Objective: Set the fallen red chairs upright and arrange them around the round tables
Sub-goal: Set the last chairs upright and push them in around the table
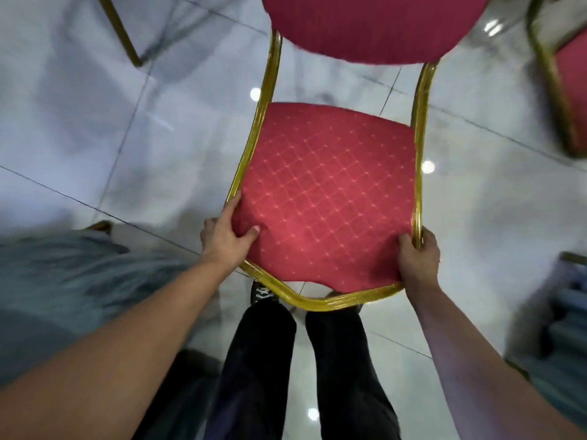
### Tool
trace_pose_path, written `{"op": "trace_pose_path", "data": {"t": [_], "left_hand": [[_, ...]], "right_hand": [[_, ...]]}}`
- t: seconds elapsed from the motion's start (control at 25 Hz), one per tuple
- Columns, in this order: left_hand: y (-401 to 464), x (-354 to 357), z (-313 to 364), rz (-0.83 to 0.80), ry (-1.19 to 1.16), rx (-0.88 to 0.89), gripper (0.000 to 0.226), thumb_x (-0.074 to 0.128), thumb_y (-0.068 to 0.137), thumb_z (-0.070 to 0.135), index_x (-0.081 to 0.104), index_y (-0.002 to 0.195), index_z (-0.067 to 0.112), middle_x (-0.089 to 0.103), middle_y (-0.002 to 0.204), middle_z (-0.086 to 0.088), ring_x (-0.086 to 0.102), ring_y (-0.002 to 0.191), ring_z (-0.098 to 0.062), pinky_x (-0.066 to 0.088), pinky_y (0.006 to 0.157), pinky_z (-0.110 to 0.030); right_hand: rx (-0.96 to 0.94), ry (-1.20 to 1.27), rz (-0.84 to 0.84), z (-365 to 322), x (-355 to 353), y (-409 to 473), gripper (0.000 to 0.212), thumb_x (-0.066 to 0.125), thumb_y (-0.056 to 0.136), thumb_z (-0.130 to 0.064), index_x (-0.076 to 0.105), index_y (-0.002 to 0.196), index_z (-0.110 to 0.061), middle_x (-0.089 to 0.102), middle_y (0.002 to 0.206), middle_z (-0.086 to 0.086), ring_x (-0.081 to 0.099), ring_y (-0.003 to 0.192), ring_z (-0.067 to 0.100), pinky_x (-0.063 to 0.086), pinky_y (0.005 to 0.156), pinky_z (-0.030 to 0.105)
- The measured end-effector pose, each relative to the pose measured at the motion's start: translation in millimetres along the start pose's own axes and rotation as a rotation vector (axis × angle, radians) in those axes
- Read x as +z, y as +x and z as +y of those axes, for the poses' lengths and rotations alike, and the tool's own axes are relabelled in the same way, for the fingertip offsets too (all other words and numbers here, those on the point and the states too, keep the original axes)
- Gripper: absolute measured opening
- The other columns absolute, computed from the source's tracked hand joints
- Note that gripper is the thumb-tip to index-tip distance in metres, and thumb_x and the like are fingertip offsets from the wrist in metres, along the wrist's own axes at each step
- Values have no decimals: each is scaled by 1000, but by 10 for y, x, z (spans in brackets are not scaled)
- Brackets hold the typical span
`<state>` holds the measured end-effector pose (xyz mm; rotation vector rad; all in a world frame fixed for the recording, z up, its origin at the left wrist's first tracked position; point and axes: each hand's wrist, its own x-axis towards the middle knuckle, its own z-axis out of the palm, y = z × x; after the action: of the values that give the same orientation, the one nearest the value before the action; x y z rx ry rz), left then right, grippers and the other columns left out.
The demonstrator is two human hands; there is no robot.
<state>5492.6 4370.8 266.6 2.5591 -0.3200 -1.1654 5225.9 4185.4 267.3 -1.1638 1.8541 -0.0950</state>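
A red chair (327,192) with a gold metal frame fills the middle of the view, its quilted seat facing up at me and its round red backrest at the top edge. My left hand (225,236) grips the seat's front left corner, thumb pressed on the cushion. My right hand (417,258) grips the front right corner, fingers curled round the gold frame. The chair's legs are hidden under the seat. My own legs in dark trousers stand just behind the seat's front rail.
A second red chair (568,84) with a gold frame stands at the right edge. A gold leg (120,30) of another chair shows at the top left. Blurred grey-blue cloth (63,281) lies at the left, more at the lower right. The floor is glossy pale tile.
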Motion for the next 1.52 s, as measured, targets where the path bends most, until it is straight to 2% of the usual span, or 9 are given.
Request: {"op": "trace_pose_path", "data": {"t": [0.12,0.24,0.48,0.72,0.84,1.0,1.24,1.44,1.52], "left_hand": [[-594,-643,610,37,12,24,76,67,76,66,33,143,48,58,135,-10,54,124,-36,42,109,-53],[-1290,-1265,1405,128,83,40,60,67,89,52,43,138,28,63,132,-5,58,120,-34,44,106,-51],[-2245,-1879,2541,242,33,-15,33,62,94,39,59,123,23,66,119,-8,60,111,-32,50,99,-46],[-2865,-1933,3249,342,70,334,37,34,104,41,57,126,21,46,136,-15,41,128,-35,32,111,-49],[-2833,-2016,3644,432,245,610,55,18,97,53,52,130,25,52,131,-10,43,126,-34,37,107,-51],[-2442,-2324,4295,399,285,688,56,31,94,54,36,144,28,45,139,-10,37,134,-35,35,111,-53],[-1832,-2788,5016,381,321,683,55,51,95,44,34,144,26,43,144,-9,32,139,-37,31,114,-56],[-1825,-2804,5402,425,349,567,47,54,93,50,49,130,22,53,130,-14,43,127,-40,34,107,-54],[-1890,-2727,5562,425,382,628,40,54,93,47,54,123,21,58,124,-12,47,124,-38,30,111,-54]], "right_hand": [[-60,-4,-1,-661,-723,-516,48,63,95,-36,57,137,-14,66,123,9,62,113,31,50,101,44],[-66,40,15,-1401,-1488,-967,46,65,94,-35,61,134,-11,68,121,11,63,112,34,48,97,39],[-44,196,30,-2395,-2522,-1451,27,56,92,-24,67,106,-4,68,98,14,60,86,31,42,76,32],[-350,214,60,-3007,-2891,-1697,18,49,100,-32,55,111,-20,59,104,-1,54,102,20,38,88,31],[-555,-61,91,-3283,-2871,-1513,43,44,101,-46,49,138,-23,54,139,6,47,129,29,38,108,45],[-677,-244,45,-3931,-2870,-1218,57,42,103,-46,27,155,-31,31,161,6,30,146,31,30,114,52],[-610,-401,-35,-4949,-2938,-852,69,52,97,-39,19,157,-30,30,161,7,35,142,33,32,115,52],[-618,-344,-48,-5193,-3035,-807,61,53,97,-32,29,153,-37,43,149,8,43,133,32,38,111,49],[-651,-312,-64,-5176,-3123,-788,58,53,98,-28,33,152,-37,49,143,7,46,131,29,38,111,47]]}}
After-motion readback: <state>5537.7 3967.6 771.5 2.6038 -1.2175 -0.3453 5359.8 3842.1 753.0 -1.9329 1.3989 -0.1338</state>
